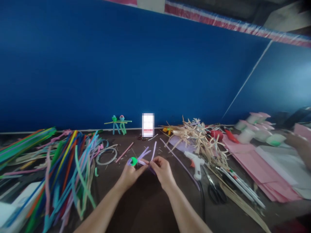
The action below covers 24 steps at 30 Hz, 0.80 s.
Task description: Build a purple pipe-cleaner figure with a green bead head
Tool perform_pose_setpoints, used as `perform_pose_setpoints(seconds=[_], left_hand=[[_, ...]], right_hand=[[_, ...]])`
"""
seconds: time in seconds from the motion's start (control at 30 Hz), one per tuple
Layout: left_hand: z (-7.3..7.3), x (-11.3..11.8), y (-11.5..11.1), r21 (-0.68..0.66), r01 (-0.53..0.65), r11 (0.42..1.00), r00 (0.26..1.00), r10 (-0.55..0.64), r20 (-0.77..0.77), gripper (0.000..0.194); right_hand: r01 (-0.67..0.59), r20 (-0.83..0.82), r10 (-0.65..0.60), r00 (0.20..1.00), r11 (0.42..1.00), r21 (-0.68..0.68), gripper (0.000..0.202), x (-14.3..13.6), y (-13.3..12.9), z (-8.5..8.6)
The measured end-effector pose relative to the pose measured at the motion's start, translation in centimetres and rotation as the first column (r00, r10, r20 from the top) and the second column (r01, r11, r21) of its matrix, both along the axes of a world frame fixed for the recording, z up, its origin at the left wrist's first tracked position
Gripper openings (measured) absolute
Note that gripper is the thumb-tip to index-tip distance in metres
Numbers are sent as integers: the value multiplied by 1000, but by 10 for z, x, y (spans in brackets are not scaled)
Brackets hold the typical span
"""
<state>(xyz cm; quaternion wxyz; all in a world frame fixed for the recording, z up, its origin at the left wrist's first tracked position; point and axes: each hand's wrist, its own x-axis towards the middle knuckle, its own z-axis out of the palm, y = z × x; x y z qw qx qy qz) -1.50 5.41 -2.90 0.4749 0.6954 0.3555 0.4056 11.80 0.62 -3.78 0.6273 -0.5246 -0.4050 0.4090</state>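
Left of the glue gun [199, 165]: purple pipe-cleaner bundle [143, 156], pinched in left hand [131, 175], green ball [133, 161] apparently attached; purple stem [154, 149], pinched in right hand [162, 170], seemingly yet unshaped.

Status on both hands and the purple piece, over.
Left hand holding purple piece with green ball. Right hand pinching purple strip. Glue gun, scissors to the right, touching neither hand.

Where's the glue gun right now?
Head view, right of centre: the white glue gun lies between the right hand and the black-handled scissors.
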Motion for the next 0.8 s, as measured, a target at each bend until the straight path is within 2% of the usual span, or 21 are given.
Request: perform_pose_setpoints(seconds=[0.1,0.2,0.4,0.6,0.8], left_hand=[[-1,1,-2,-86,6,996,1000,-4,21,17],[-3,2,-3,-129,0,992,999,5,41,18],[-3,2,-3,-138,26,990,997,-16,72,17],[-3,4,-4,-222,44,974,991,-15,130,19],[-4,5,-4,-253,103,962,974,-45,223,17]], right_hand=[[-51,-239,43,970,998,-27,20,-1,-1,4],[-59,-344,55,937,998,0,26,-3,-2,9],[-49,-317,30,948,997,-51,26,-4,-3,12],[-51,-338,37,941,998,-32,29,-4,-4,13],[-80,-285,47,957,991,-104,24,-4,-2,9]])
